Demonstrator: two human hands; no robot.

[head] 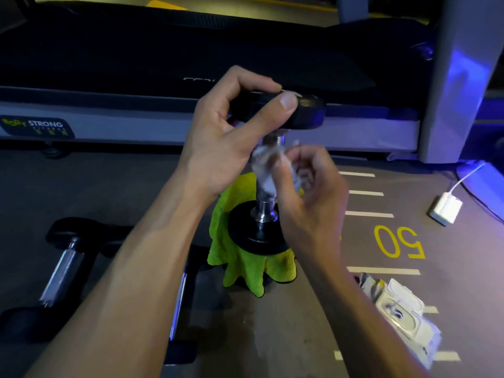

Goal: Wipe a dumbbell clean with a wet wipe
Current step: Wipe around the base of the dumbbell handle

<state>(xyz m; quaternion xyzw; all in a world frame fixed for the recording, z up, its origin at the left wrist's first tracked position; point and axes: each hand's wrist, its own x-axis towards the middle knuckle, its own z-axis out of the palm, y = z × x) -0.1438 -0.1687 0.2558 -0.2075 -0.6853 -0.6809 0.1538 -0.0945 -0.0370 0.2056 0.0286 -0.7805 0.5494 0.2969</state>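
- Atop a lime-green microfibre cloth (245,266), the black-ended chrome-handled dumbbell (266,211) stands upright, probably cushioned from the floor.
- Left hand (226,132) pinches its top plate, steadying it.
- Right hand (308,186) curls a crumpled white wet wipe (266,170) round the handle to scrub.

Your right hand (308,192) and the wipe (268,170) are smeared by motion, so you cannot tell how the fingers lie on it. The wipe hides the middle of the dumbbell (275,233) handle, and your left hand (226,132) covers part of the top head. The lower head hides much of the green cloth (240,266). Your left forearm crosses a second dumbbell (62,268) beside a blurred third one; its near head is cut by the left edge. The print on the wipe pack (403,317) is too blurred to read.
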